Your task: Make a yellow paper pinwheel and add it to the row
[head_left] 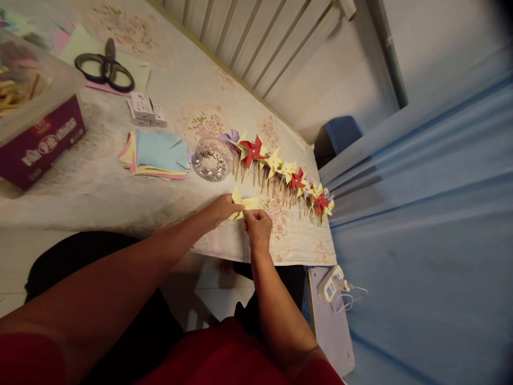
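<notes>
Red-sleeved arms reach over the floral-cloth desk (100, 182), where the left hand (219, 209) and right hand (258, 227) each close a pinching grip on a pale yellow folded paper piece (243, 206), just in front of the clear round bowl of silver beads (210, 160). Right of the bowl lies a row of finished paper pinwheels on wooden sticks (280, 174). Left of it sits a stack of pastel paper squares (156, 155), so much looks done, with more apparently left.

On the floral worktop (184, 91) lies a paper stack (158, 155); box (40, 141) at its nine o'clock, scissors (105, 68) at eleven, bowl (211, 160) and pinwheels (284, 174) at three.
</notes>
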Motion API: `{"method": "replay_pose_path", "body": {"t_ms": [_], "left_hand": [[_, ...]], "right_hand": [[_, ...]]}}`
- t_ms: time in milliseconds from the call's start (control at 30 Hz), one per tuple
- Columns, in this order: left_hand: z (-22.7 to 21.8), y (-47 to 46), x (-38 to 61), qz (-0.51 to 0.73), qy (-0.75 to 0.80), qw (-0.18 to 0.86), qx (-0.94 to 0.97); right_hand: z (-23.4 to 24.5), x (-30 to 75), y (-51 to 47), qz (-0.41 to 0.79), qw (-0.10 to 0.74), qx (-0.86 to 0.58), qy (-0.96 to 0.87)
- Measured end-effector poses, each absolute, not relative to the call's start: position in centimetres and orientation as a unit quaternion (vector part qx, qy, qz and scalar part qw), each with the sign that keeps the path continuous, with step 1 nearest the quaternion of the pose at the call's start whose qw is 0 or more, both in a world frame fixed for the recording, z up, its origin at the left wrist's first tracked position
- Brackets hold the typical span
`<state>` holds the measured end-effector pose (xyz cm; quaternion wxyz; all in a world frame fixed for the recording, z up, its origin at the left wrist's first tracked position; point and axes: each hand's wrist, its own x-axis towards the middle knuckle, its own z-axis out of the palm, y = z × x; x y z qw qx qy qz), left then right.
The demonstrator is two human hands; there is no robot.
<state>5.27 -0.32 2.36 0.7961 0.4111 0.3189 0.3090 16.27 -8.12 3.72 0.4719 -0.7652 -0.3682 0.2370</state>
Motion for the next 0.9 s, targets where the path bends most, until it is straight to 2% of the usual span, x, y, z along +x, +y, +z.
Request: {"method": "replay_pose_path", "body": {"t_ms": [533, 800, 900], "left_hand": [[2.7, -0.3, 5.2, 0.298, 0.356, 0.770, 0.437], [2.5, 0.0, 5.1, 0.284, 0.340, 0.796, 0.413], [2.5, 0.0, 5.1, 0.282, 0.332, 0.802, 0.408]], "right_hand": [[3.5, 16.5, -8.2, 0.255, 0.493, -0.750, -0.361], [4.0, 19.7, -8.4, 0.177, 0.532, -0.761, -0.328], [4.1, 20.3, -8.4, 0.215, 0.536, -0.753, -0.315]]}}
